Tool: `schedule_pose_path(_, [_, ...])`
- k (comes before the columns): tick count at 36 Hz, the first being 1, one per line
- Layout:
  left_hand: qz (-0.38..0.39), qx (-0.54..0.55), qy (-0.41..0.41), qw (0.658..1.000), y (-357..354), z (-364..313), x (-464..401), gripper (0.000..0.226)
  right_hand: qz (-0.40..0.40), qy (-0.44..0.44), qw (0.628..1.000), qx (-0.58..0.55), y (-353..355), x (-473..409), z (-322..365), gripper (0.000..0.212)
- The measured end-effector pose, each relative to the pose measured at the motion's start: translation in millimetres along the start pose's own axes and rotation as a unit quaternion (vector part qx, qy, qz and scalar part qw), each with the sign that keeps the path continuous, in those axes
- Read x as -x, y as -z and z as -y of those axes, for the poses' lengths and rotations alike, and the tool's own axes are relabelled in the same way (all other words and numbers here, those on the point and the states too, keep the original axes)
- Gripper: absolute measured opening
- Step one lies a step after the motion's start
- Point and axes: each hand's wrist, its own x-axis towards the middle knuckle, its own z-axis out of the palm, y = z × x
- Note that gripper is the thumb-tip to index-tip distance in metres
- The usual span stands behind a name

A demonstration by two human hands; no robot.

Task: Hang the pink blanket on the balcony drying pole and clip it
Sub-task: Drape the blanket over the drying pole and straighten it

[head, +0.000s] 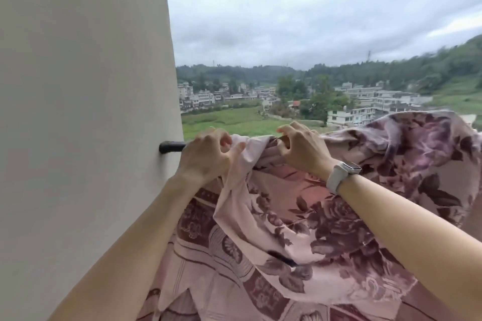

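Note:
The pink blanket [307, 229], patterned with dark purple flowers, is draped over the drying pole and bunches up toward the right. Only the pole's black end [170, 147] shows, where it meets the wall on the left; the rest is hidden under the fabric. My left hand [206, 156] pinches the blanket's pale top edge right beside that pole end. My right hand [300, 147], with a white watch on the wrist, grips the top fold a little further right. No clip is visible.
A plain beige wall [83, 112] fills the left side, close to my left arm. Beyond the pole is open air, with fields, buildings and wooded hills far below. A dark mark [280, 258] lies on the blanket's lower fold.

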Motion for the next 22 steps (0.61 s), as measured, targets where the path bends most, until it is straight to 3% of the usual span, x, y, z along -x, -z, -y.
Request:
schedule_pose_path(4, [0.043, -0.107, -0.032, 0.993, -29.5, -23.8, -23.3, 0.068, -0.047, 0.025, 0.998, -0.033, -11.7, 9.2, -15.4, 0.019])
schedule_pose_path(6, [0.039, -0.146, -0.053, 0.987, -44.6, -29.4, -33.1, 0.054, -0.065, 0.032, 0.996, -0.051, -14.8, 10.9, -20.8, 0.008])
schedule_pose_path(9, [-0.021, -0.07, -0.042, 0.996, -51.6, -29.3, -43.0, 0.024, -0.082, 0.034, 0.994, -0.058, -18.1, 10.5, -22.3, 0.009])
schedule_pose_path(13, [-0.117, 0.081, 0.089, 0.986, -33.1, -7.1, -50.3, 0.019, -0.092, 0.041, 0.994, -0.048, -20.9, 9.3, -24.5, 0.01])
schedule_pose_path(17, [-0.267, 0.202, 0.293, 0.896, -1.7, 46.3, -43.3, 0.027, -0.115, 0.016, 0.993, -0.03, -21.6, 8.0, -19.9, 0.007])
schedule_pose_path(20, [-0.313, 0.192, 0.391, 0.844, 14.9, 87.7, -18.4, 0.03, -0.123, -0.012, 0.992, -0.003, -23.5, 4.2, -9.8, 0.01])
schedule_pose_path(22, [-0.287, 0.16, 0.393, 0.859, 18.5, 104.5, -0.4, 0.027, -0.113, -0.017, 0.993, 0.01, -24.3, 1.5, 1.6, 0.012])
